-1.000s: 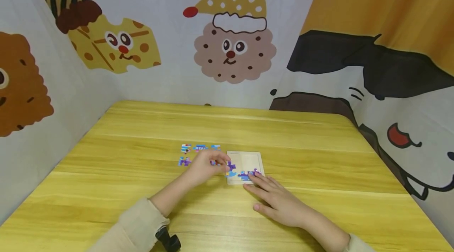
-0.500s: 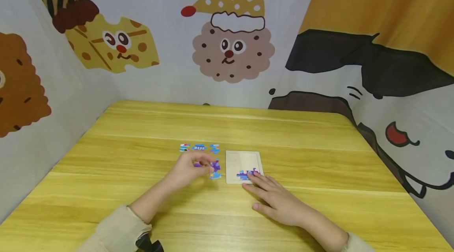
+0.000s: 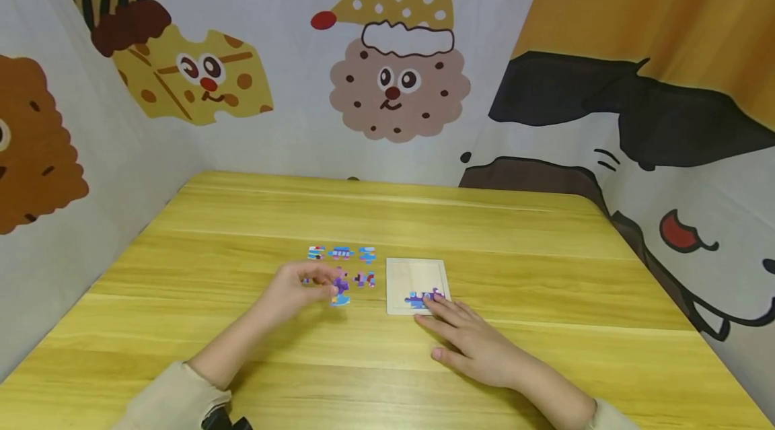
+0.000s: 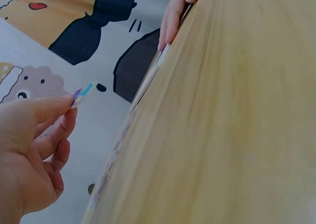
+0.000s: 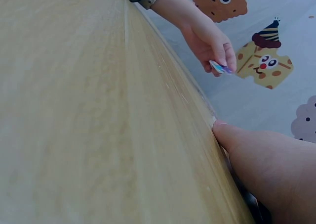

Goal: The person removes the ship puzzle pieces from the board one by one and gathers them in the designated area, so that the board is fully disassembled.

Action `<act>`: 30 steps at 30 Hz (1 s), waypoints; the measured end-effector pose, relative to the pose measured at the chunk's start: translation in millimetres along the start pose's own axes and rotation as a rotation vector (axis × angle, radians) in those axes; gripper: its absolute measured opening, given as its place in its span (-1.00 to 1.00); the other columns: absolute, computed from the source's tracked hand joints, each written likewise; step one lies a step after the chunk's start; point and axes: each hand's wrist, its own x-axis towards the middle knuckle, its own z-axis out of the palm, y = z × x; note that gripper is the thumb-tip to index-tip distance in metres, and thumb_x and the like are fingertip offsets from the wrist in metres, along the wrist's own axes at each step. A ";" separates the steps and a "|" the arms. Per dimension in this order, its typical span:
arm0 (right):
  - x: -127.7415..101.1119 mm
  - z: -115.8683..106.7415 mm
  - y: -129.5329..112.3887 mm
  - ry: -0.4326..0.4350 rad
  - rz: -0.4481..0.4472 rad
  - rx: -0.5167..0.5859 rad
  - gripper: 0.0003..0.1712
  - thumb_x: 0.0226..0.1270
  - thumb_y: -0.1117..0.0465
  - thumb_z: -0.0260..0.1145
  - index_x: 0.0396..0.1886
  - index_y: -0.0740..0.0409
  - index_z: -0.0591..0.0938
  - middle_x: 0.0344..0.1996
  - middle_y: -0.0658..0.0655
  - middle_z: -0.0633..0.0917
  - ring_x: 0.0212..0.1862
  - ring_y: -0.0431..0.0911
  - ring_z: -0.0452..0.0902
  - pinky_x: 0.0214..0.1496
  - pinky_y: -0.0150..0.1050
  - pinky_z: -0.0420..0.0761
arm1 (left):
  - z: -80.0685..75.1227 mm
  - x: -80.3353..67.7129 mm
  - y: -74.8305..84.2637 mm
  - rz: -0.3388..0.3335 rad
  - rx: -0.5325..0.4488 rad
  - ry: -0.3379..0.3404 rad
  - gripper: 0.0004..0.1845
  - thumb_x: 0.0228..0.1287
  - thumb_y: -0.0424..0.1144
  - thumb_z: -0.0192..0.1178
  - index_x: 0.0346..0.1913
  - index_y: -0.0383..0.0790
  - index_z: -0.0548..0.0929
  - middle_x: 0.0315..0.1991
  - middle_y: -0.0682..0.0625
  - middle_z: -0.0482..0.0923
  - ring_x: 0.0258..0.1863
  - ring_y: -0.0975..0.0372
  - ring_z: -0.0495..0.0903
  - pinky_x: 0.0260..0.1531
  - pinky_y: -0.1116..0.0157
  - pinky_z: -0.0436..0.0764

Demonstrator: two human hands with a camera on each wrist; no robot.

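Note:
Between thumb and fingertips, my left hand (image 3: 299, 290) pinches a purple and blue jigsaw piece (image 3: 341, 298). In the left wrist view this piece (image 4: 82, 94) is held above the table, seen nearly edge-on. My right hand (image 3: 481, 347) lies with fingers extended over the lower right of a pale square puzzle tray (image 3: 414, 273). Its fingertips touch joined purple and blue pieces (image 3: 416, 299) in that corner and partly cover them. In the right wrist view, the right thumb (image 5: 229, 135) rests at the table surface.
Several loose jigsaw pieces lie left of the tray, among them a striped blue piece (image 3: 341, 252) and a purple and red one (image 3: 364, 279). The left hand partly hides others. A printed curtain (image 3: 254, 140) stands behind the wooden table (image 3: 514, 235).
My left hand has moved left with the jigsaw piece, from the tray's left edge to over the loose pieces. The right hand has stayed in place on the tray.

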 end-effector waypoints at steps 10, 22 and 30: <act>0.2 -1.0 -0.9 0.009 -0.002 0.002 -0.39 0.49 -0.15 -0.03 0.47 -0.16 0.23 0.48 0.04 0.08 0.48 0.00 -0.12 0.39 0.11 -0.04 | -21.7 -3.4 -4.5 -0.037 0.039 -0.077 -0.78 0.12 -0.29 0.38 -0.15 -0.25 0.69 -0.35 -0.03 0.58 -0.25 0.08 0.50 -0.28 0.17 0.50; 0.0 0.1 -0.1 0.012 -0.007 -0.004 -0.39 0.50 -0.14 -0.03 0.47 -0.15 0.23 0.48 0.06 0.08 0.47 0.02 -0.12 0.38 0.13 -0.03 | -44.9 0.0 -17.5 -0.070 0.040 -0.209 -0.77 0.11 -0.41 0.35 -0.15 -0.40 0.66 -0.40 -0.09 0.61 -0.35 0.11 0.55 -0.36 0.29 0.57; 0.1 -0.2 0.9 -0.004 0.012 -0.007 -0.38 0.49 -0.18 -0.05 0.47 -0.19 0.22 0.49 0.01 0.06 0.48 -0.03 -0.15 0.40 0.08 -0.06 | -50.3 -0.5 -24.4 -0.061 0.057 -0.267 -0.79 0.15 -0.39 0.34 -0.15 -0.41 0.67 -0.41 -0.10 0.63 -0.39 0.12 0.57 -0.35 0.26 0.58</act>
